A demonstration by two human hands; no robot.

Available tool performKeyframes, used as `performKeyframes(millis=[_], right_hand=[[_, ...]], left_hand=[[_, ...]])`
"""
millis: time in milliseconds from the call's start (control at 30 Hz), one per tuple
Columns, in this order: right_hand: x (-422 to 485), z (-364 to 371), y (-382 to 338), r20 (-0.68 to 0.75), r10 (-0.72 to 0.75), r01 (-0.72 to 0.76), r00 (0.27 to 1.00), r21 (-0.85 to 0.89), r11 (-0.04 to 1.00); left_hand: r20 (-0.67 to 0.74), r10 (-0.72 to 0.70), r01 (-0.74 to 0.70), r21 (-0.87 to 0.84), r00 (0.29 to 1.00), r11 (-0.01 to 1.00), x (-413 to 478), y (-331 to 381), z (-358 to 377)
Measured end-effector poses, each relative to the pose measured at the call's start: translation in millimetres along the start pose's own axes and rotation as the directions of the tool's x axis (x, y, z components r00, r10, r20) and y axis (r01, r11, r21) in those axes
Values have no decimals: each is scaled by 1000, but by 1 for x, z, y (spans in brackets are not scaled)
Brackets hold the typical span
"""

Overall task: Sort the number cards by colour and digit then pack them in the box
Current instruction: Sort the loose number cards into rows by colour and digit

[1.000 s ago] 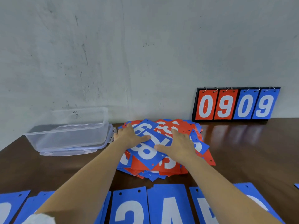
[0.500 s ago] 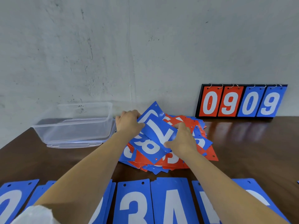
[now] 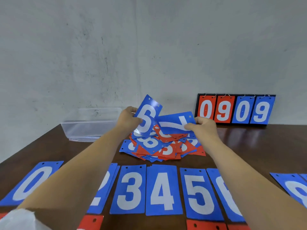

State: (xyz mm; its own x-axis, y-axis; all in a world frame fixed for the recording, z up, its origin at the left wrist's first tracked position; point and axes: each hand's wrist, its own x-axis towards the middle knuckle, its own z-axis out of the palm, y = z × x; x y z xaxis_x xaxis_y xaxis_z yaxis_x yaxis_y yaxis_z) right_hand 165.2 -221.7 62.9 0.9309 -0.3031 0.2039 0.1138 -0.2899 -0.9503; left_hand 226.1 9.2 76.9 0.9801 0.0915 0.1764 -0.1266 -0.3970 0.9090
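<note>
The left hand (image 3: pixel 127 119) is pinching a blue 6 card (image 3: pixel 147 117) and holding it up, tilted. The right hand (image 3: pixel 203 128) is gripping a blue 7 card (image 3: pixel 174 123) by its end, turned sideways. Both cards are hanging just above the messy pile of red and blue cards (image 3: pixel 162 146) lying in the middle of the brown table (image 3: pixel 249 143). The clear box (image 3: pixel 89 128) is sitting at the back left, near the wall. A row of blue cards (image 3: pixel 163 190) is lying at the front, showing 0, 2, 3, 4, 5. A score stand (image 3: pixel 235 110) is standing by the wall, showing 0909
</note>
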Motion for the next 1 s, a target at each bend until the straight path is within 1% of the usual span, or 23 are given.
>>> performKeyframes(millis=[100,200,300,367,500,633,667,733,800,900,1000], right_hand=[[-15,-22,-10,-11,-45,45,999,42,998],[-30,-43,-14,7,-109,109,994,-9,994],[-49,-70,-13,19,-116,117,993,-78,990],[-60,-89,-8,4,-99,99,995,-92,991],[-84,-135,2,6,-19,20,1000,-42,999],[-103,-178,11,-10,40,-40,999,-58,998],[-106,-188,14,-26,49,-50,998,-53,997],[-113,-208,20,-56,64,-66,996,-35,997],[-119,-229,24,-93,74,-75,993,-7,997],[-129,-257,27,-142,109,-98,984,84,992],[-136,-274,31,-124,140,-127,982,103,986]], left_hand=[[4,-40,40,-13,999,999,-32,7,-2],[15,-89,89,-42,996,995,-60,8,1],[30,-123,124,-15,992,992,-92,12,11],[61,-150,153,-59,987,986,-113,12,22],[77,-202,210,-118,976,971,-150,12,44],[106,-282,299,-220,954,928,-173,12,65],[111,-296,314,-212,949,926,-178,14,72],[102,-294,307,-139,950,942,-185,16,86],[118,-259,270,-89,959,959,-193,20,103],[155,-222,228,-24,963,973,-204,32,129],[169,-184,181,35,968,983,-208,44,151]])
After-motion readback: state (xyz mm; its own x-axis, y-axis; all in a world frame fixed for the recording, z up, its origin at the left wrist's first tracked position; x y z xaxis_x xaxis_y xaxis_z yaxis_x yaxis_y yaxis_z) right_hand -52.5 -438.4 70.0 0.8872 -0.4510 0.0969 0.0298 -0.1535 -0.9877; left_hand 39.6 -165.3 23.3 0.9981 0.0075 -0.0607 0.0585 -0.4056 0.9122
